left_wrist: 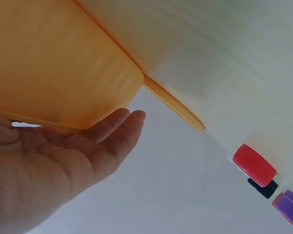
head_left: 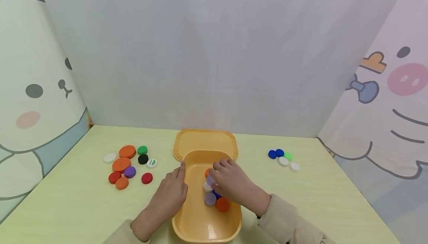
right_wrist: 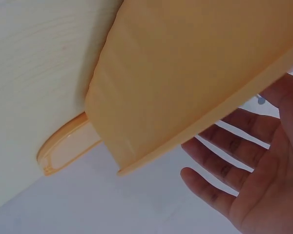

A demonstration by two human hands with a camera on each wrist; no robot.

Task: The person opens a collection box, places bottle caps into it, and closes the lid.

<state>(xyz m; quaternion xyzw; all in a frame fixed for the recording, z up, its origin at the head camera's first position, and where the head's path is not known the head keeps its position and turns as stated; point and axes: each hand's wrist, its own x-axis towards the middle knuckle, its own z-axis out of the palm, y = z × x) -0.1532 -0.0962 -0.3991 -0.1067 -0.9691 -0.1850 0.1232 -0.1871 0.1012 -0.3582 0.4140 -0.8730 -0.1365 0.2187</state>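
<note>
An orange-yellow plastic box [head_left: 190,221] stands in front of me, holding several bottle caps in its middle. My left hand [head_left: 168,195] lies along the box's left rim with its index finger straight; the left wrist view shows its fingers [left_wrist: 115,134] extended beside the box wall. My right hand [head_left: 232,180] reaches over the right rim, thumb and index finger pinching a light purple cap [head_left: 210,180]. Close around it are a white cap [head_left: 207,187], a blue cap [head_left: 217,194], orange caps [head_left: 222,204] and a second light purple cap [head_left: 210,199]. The box wall hides the pinching fingertips in the right wrist view.
A flat orange-yellow lid [head_left: 205,140] lies behind the box. Orange, red, green, black, purple and white caps [head_left: 121,165] are scattered on the table at left. Blue, green and white caps [head_left: 283,161] lie at right. A grey wall [head_left: 207,69] rises behind the table.
</note>
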